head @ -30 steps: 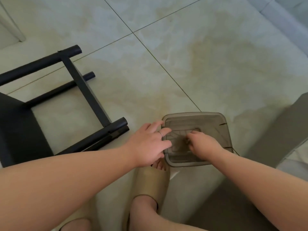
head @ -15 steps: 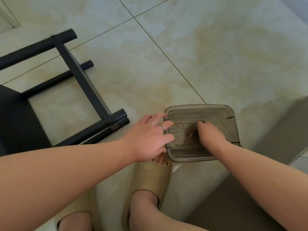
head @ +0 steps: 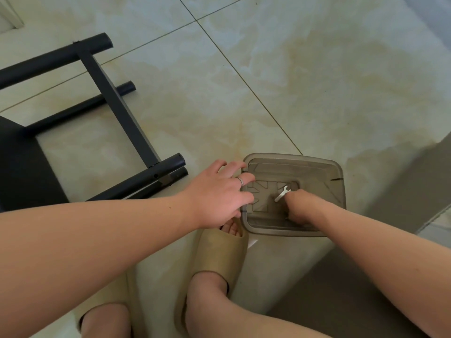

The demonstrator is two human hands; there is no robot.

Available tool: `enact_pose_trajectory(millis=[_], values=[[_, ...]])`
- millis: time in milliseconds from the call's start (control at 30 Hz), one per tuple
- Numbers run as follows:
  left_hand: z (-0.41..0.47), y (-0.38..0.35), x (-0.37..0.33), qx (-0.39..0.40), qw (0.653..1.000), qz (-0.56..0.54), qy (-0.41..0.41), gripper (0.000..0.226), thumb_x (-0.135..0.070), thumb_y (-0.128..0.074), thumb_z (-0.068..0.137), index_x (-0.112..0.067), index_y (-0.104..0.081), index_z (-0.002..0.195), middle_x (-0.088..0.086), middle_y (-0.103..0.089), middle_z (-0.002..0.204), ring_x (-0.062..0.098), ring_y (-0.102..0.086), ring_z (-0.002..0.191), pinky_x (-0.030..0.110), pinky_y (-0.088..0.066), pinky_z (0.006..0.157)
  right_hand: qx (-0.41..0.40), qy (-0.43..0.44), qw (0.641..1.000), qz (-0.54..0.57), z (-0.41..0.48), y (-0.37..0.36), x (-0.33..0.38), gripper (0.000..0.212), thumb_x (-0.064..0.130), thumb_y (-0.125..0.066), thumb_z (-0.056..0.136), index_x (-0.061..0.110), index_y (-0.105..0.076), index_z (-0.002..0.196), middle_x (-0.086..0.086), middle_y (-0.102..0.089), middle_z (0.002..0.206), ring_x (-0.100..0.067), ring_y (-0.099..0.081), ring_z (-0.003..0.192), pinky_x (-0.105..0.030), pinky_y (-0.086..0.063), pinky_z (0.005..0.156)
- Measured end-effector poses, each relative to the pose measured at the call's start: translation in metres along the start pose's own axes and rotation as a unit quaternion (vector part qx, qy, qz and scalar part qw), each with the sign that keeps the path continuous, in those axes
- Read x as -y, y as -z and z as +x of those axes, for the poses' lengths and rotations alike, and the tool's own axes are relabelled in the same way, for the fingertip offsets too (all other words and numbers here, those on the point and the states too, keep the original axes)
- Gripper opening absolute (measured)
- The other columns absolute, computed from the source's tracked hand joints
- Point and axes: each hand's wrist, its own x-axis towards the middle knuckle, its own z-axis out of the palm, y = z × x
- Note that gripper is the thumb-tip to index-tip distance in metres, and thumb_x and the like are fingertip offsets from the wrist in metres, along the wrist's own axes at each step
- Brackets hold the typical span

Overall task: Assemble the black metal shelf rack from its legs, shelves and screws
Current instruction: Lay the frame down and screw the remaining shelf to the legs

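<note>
A smoky translucent plastic box (head: 334,181) stands on the tiled floor in front of my feet. My left hand (head: 219,193) rests on its left rim with the fingers spread. Inside the box, my right hand (head: 302,208) grips a small flat silver wrench (head: 282,193), whose open jaw sticks out above my fist. The partly built black rack (head: 117,103) lies on its side at the left, with round legs, a flat crossbar and a dark shelf panel (head: 22,167).
My two feet in tan slippers (head: 217,262) sit just below the box. A grey-brown block (head: 415,181) rises at the right edge. Pale marbled floor tiles (head: 292,76) spread beyond the box.
My right hand has closed around the wrench and raised its jaw end into sight. The left hand stays on the box rim. The view shifted slightly.
</note>
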Motion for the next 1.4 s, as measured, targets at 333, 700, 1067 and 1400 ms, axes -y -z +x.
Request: enact_pose_trajectory(millis=[333,700,1067,1400], values=[[-0.002,0.012,-0.002,0.053,0.998,0.001,0.021,0.041,-0.031,-0.057,0.097,-0.03,-0.051,0.137,0.007,-0.022,0.164,0.03,-0.016,0.15,0.045,-0.029,0.11,-0.095,0.044,0.983,0.152,-0.033,0.017,0.0,0.003,0.019,-0.058,0.095,0.019,-0.055,0.097,-0.008,-0.065,0.111,-0.022,-0.055,0.088,-0.03,-0.043,0.074],[-0.097,0.063,0.051,-0.217,0.92,-0.153,0.288,0.019,-0.028,-0.058,0.095,-0.014,-0.053,0.108,0.005,-0.055,0.111,0.03,-0.052,0.1,0.043,-0.043,0.083,-0.268,0.167,0.785,0.532,-0.117,0.069,0.07,0.012,0.009,-0.062,0.093,0.02,-0.063,0.095,0.004,-0.068,0.074,-0.019,-0.064,0.067,-0.036,-0.055,0.067],[-0.117,0.025,0.103,-0.052,0.693,-0.558,0.453,0.045,-0.05,-0.054,0.097,-0.008,-0.07,0.1,0.014,-0.075,0.102,0.034,-0.071,0.091,0.045,-0.055,0.087,-0.196,0.309,0.675,0.641,-0.121,0.075,0.155,0.017,-0.001,-0.07,0.09,0.014,-0.076,0.098,-0.009,-0.076,0.083,-0.015,-0.072,0.075,-0.025,-0.059,0.076],[-0.109,0.004,0.101,-0.069,0.618,-0.665,0.414,0.029,-0.034,-0.061,0.096,-0.007,-0.07,0.088,0.009,-0.074,0.072,0.02,-0.073,0.061,0.03,-0.057,0.054,-0.197,0.364,0.669,0.618,-0.098,0.067,0.171,0.018,0.009,-0.076,0.087,0.023,-0.077,0.098,-0.003,-0.076,0.081,-0.015,-0.074,0.073,-0.021,-0.057,0.073]])
